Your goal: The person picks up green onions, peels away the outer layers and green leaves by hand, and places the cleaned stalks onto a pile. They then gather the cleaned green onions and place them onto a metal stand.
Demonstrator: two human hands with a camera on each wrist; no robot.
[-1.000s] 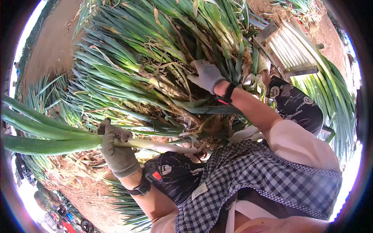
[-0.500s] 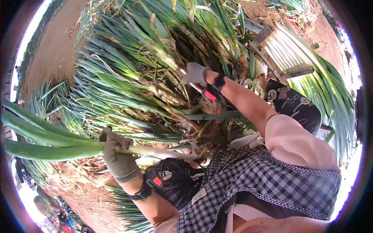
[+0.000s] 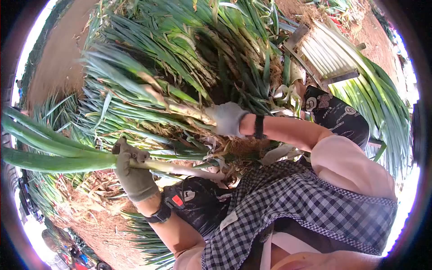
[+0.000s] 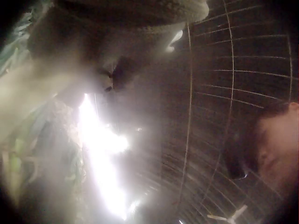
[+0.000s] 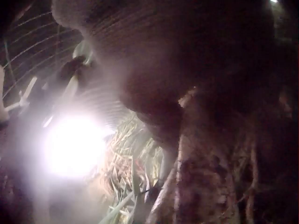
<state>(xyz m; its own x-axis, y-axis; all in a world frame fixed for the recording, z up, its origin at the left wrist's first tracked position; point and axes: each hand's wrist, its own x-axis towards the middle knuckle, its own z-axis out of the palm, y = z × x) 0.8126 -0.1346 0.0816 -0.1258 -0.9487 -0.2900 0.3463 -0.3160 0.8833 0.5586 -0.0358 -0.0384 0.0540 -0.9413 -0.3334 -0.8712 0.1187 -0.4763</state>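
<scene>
My gloved left hand (image 3: pixel 135 175) grips a clean green onion (image 3: pixel 180 169) around its pale stem. Its broad green leaves fan out to the left, and the root end points toward my lap. Over the heap, my gloved right hand (image 3: pixel 230 119) holds another, dirty green onion (image 3: pixel 180 107) with brown, dry outer skin; its blurred leaves trail to the upper left. Dark glove fabric (image 5: pixel 140 51) fills much of the right wrist view, and a glove edge (image 4: pixel 140 14) crosses the top of the left wrist view.
A large heap of uncleaned green onions (image 3: pixel 148 40) spreads in front. At the upper right, clean white stalks (image 3: pixel 330 51) lie side by side in a metal frame (image 3: pixel 342 77). Peeled scraps (image 3: pixel 96 186) litter the brown ground (image 3: pixel 105 225). My dark-trousered knee (image 3: pixel 335 114) is beside the frame.
My right hand has taken a dirty green onion from the heap and brought it down toward me, its leaves swinging left. The left hand and its stalk have hardly moved.
</scene>
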